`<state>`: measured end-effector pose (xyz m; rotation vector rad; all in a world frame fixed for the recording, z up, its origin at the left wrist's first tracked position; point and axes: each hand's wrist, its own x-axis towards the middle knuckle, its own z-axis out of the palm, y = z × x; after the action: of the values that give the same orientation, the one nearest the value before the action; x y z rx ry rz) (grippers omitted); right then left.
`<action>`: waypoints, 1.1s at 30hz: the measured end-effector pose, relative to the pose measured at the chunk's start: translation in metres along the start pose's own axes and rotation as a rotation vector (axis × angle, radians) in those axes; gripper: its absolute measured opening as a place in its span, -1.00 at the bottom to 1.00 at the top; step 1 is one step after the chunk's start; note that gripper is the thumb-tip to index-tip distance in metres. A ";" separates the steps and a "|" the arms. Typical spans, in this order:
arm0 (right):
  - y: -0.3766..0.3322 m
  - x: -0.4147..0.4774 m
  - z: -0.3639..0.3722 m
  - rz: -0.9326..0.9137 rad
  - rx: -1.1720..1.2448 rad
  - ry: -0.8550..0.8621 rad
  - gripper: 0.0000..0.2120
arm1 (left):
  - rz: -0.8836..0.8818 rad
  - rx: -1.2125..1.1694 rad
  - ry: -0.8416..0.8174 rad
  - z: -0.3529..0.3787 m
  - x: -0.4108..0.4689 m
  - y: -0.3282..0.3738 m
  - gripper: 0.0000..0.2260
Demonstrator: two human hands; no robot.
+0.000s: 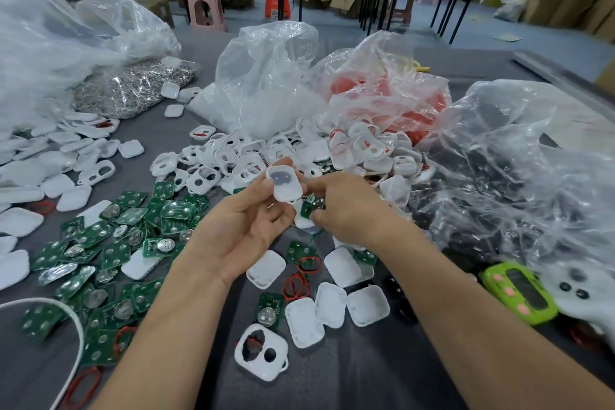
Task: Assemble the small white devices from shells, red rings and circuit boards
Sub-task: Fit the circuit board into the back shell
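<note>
My left hand (248,226) holds a white shell (284,184) upright above the table, thumb and fingers curled round its edges; a dark pad shows inside it. Just to its right, my right hand (346,206) pinches a green circuit board (307,208) beside the shell's lower edge. Several green circuit boards (109,250) lie scattered at left. Loose white shells (336,304) and red rings (309,265) lie on the grey table (366,376) below my hands. A shell with holes (261,351) lies near the front.
A heap of white shells (299,153) lies behind my hands. Clear plastic bags stand at the back: one with red rings (392,100), one with metal clips (133,90), one with dark parts (519,176) at right. A green device (520,293) lies at right.
</note>
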<state>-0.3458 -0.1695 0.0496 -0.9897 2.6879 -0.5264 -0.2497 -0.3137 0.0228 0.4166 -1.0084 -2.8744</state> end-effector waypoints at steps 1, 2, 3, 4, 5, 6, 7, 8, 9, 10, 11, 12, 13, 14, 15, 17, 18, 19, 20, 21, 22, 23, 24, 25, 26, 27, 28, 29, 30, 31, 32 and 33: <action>0.000 0.001 0.002 -0.013 0.009 -0.002 -0.60 | 0.002 -0.006 -0.004 0.000 0.000 0.001 -0.57; 0.002 0.000 0.004 -0.021 0.045 0.030 -0.63 | 0.002 -0.017 -0.007 -0.001 0.000 0.001 -0.58; 0.004 -0.001 0.004 -0.025 0.094 0.090 -0.70 | 0.003 -0.028 -0.008 -0.002 0.000 0.002 -0.59; 0.008 -0.003 0.004 -0.025 0.146 0.165 -0.78 | 0.004 -0.039 -0.006 -0.002 0.000 0.003 -0.59; 0.012 -0.005 0.002 -0.017 0.201 0.239 -0.83 | 0.007 -0.047 -0.003 -0.003 0.001 0.004 -0.59; 0.016 -0.007 0.001 0.006 0.271 0.294 -0.83 | 0.010 -0.051 -0.001 -0.003 0.002 0.006 -0.60; 0.020 -0.011 -0.001 0.035 0.363 0.325 -0.81 | 0.014 -0.053 -0.001 -0.003 0.002 0.006 -0.63; 0.023 -0.014 -0.002 0.064 0.468 0.329 -0.80 | 0.016 -0.053 -0.001 -0.004 0.002 0.007 -0.65; 0.026 -0.018 -0.003 0.090 0.576 0.313 -0.79 | 0.016 -0.053 -0.003 -0.004 0.002 0.007 -0.66; 0.028 -0.021 -0.003 0.114 0.689 0.289 -0.79 | 0.013 -0.055 -0.005 -0.004 0.002 0.007 -0.66; 0.029 -0.024 -0.003 0.132 0.803 0.265 -0.82 | 0.010 -0.060 -0.005 -0.004 0.001 0.006 -0.65; 0.030 -0.027 -0.002 0.145 0.901 0.244 -0.86 | 0.007 -0.066 -0.004 -0.003 0.001 0.006 -0.64; 0.030 -0.029 -0.001 0.155 0.965 0.227 -0.88 | 0.006 -0.070 -0.002 -0.003 0.000 0.006 -0.63; 0.030 -0.030 0.001 0.164 0.996 0.215 -0.89 | 0.007 -0.070 -0.001 -0.003 0.000 0.006 -0.64; 0.029 -0.031 0.002 0.172 1.005 0.208 -0.89 | 0.008 -0.068 -0.001 -0.003 0.000 0.006 -0.64; 0.028 -0.032 0.005 0.182 0.998 0.210 -0.87 | 0.008 -0.064 -0.002 -0.002 -0.002 0.006 -0.65; 0.027 -0.033 0.007 0.174 0.962 0.221 -0.85 | 0.008 -0.065 -0.002 -0.002 -0.002 0.006 -0.64; 0.025 -0.034 0.010 0.145 0.854 0.250 -0.83 | 0.008 -0.067 0.000 -0.002 -0.002 0.006 -0.63; 0.021 -0.036 0.013 0.097 0.674 0.290 -0.81 | 0.008 -0.069 0.002 -0.002 -0.002 0.007 -0.62; 0.016 -0.038 0.017 0.038 0.468 0.321 -0.80 | 0.008 -0.073 0.005 -0.002 -0.002 0.007 -0.62; 0.011 -0.040 0.021 -0.016 0.282 0.331 -0.76 | 0.007 -0.076 0.009 -0.002 -0.002 0.007 -0.62; 0.005 -0.043 0.025 -0.059 0.148 0.312 -0.70 | 0.006 -0.077 0.011 -0.002 -0.002 0.007 -0.62; 0.001 -0.044 0.029 -0.088 0.054 0.274 -0.66 | 0.005 -0.079 0.011 -0.002 -0.002 0.007 -0.62; -0.002 -0.045 0.032 -0.111 -0.024 0.235 -0.63 | 0.004 -0.081 0.010 -0.002 -0.003 0.008 -0.62; -0.003 -0.045 0.033 -0.125 -0.088 0.198 -0.62 | 0.004 -0.082 0.009 -0.002 -0.003 0.008 -0.62; -0.004 -0.046 0.033 -0.130 -0.130 0.171 -0.62 | 0.006 -0.081 0.006 -0.002 -0.004 0.008 -0.62; -0.004 -0.045 0.033 -0.133 -0.160 0.153 -0.63 | 0.008 -0.081 0.002 -0.003 -0.004 0.009 -0.62; -0.003 -0.046 0.032 -0.138 -0.181 0.140 -0.65 | 0.009 -0.084 0.000 -0.003 -0.004 0.009 -0.61; -0.003 -0.046 0.032 -0.142 -0.193 0.126 -0.66 | 0.009 -0.086 0.001 -0.003 -0.004 0.009 -0.60; -0.002 -0.047 0.032 -0.146 -0.192 0.117 -0.67 | 0.008 -0.085 0.004 -0.003 -0.004 0.008 -0.59; -0.002 -0.048 0.034 -0.148 -0.188 0.108 -0.66 | 0.004 -0.081 0.009 -0.003 -0.004 0.007 -0.59; -0.003 -0.050 0.035 -0.146 -0.189 0.099 -0.66 | -0.001 -0.076 0.013 -0.003 -0.004 0.007 -0.58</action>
<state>-0.2957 -0.1475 0.0230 -1.2485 2.8090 -0.3606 -0.2450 -0.3200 0.0254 0.4297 -0.8944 -2.8955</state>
